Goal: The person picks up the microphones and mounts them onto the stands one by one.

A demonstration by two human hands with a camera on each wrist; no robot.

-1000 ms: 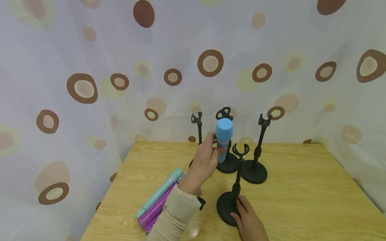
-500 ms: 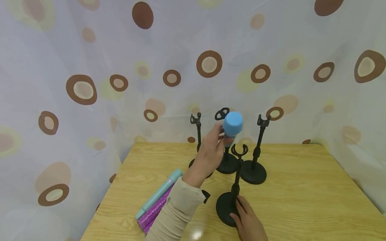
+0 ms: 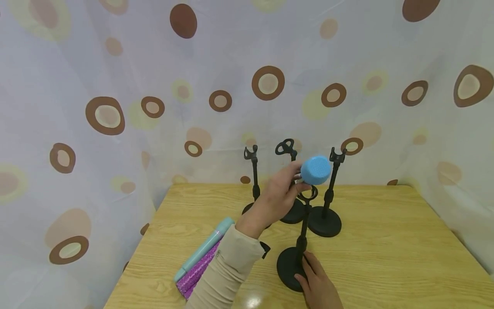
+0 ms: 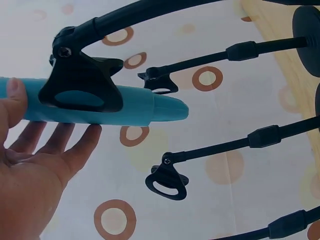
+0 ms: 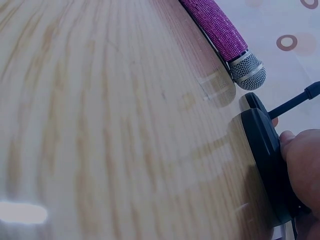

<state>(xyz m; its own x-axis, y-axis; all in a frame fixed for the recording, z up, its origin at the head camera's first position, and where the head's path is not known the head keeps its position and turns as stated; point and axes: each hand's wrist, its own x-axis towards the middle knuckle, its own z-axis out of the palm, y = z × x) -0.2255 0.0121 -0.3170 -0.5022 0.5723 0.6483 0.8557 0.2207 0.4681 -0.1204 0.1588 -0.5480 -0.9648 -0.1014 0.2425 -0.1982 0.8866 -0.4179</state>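
My left hand pinches a light blue microphone by its body, its round head tipped toward the right. In the left wrist view the microphone's tapered tail extends past the black clip of the front stand. That clip overlaps the body; I cannot tell whether it is fully seated. Low on the front microphone stand, my right hand grips the round base beside the pole. The right wrist view shows the base flat on the table, with part of the hand against it.
Behind stand three more black stands: left, middle and right. A teal microphone and purple glittery microphones lie at the left of the wooden table. A patterned curtain hangs behind.
My left hand has carried the blue microphone rightward to the front stand's clip, tipping its head over to the right. The right hand has stayed at the base.
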